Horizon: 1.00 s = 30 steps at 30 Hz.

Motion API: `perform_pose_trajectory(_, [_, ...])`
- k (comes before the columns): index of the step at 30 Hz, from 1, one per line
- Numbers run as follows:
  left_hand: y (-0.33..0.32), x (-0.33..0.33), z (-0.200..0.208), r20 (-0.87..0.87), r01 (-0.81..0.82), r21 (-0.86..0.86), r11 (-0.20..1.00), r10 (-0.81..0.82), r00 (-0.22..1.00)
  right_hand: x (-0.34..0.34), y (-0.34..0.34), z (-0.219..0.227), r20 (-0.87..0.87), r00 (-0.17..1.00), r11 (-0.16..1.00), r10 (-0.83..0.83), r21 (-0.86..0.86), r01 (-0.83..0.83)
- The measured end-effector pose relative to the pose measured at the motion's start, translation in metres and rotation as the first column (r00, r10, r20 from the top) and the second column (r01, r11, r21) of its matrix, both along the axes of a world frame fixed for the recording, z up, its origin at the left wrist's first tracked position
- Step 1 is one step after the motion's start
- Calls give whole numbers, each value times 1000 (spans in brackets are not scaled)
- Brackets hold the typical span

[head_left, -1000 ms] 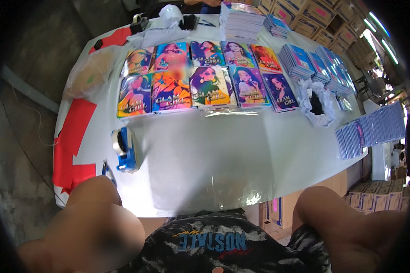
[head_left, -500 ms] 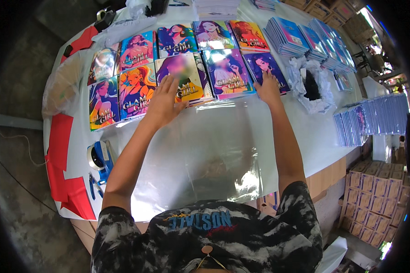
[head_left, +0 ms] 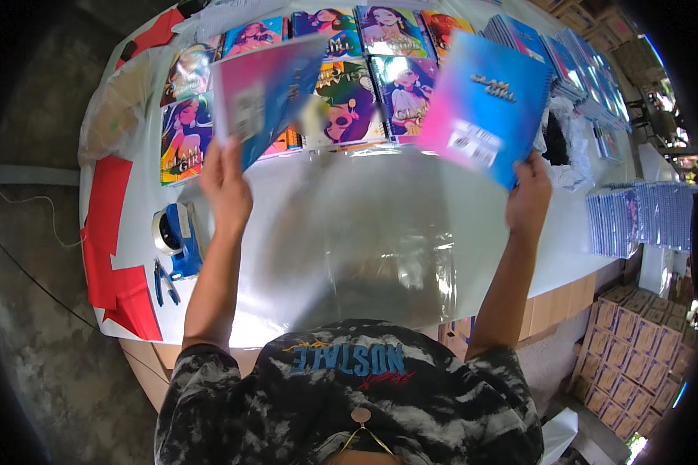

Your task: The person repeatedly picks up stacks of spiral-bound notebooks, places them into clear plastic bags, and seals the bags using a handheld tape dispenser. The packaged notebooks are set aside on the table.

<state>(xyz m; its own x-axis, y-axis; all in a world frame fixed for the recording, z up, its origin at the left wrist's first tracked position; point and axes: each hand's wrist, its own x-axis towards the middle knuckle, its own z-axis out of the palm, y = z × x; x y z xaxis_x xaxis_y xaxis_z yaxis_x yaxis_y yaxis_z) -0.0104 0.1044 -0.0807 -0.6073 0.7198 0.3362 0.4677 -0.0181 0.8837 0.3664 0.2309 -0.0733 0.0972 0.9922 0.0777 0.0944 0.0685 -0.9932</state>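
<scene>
Head view: left hand [head_left: 228, 190], fingers closed on tilted pink-and-blue notebook [head_left: 264, 93]; right hand [head_left: 530, 192], fingers gripping lower corner of blue-and-pink spiral notebook [head_left: 485, 108].

The raised notebook at right [head_left: 481, 108] has a smooth paper-like cover with a soft sheen; the laid-out notebooks [head_left: 407, 89] at the far side look glossier, catching white glare. Clear plastic film [head_left: 395, 263] glints and wrinkles at the near side. At left, the tape dispenser [head_left: 184, 260] looks like hard blue plastic, the red sheets [head_left: 108, 198] matt, the bag [head_left: 112, 116] translucent plastic, the floor [head_left: 39, 248] rough, mottled concrete. The near shirt [head_left: 302, 418] is matt cloth; the right-hand cartons [head_left: 620, 364] are dull cardboard.
</scene>
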Motion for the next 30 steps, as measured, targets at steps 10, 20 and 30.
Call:
perform_pose_trajectory(10, [-170,75,-102,-377,326,-541,775,-570,730,-89,-157,-108,541,797,963,267,-165,-211])
perform_pose_trajectory(20, [42,-56,-86,-646,-31,-406,913,-263,717,-149,105,-88,928,346,989,142,-115,-98])
perform_pose_trajectory(30, [102,-91,-83,-333,-337,-773,537,109,937,-149,123,-104,925,198,941,326,-297,-163])
